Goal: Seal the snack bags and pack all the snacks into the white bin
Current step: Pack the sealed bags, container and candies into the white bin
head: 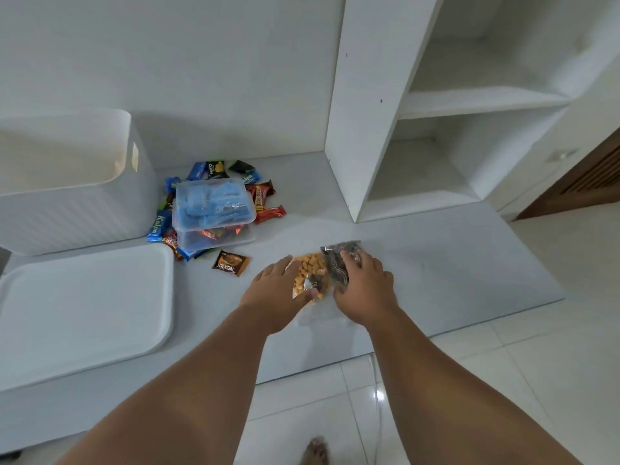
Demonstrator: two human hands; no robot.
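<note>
Now, orange snack bag (310, 273) under the flat left hand (278, 290), dark bag (338, 260) gripped by the right hand (364, 286).

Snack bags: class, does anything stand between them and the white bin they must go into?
Yes. Between the snack bags and the white bin stand two stacked clear containers amid a heap of wrapped snacks, plus one loose brown packet. The bin is open; its lid lies on the near side.
</note>
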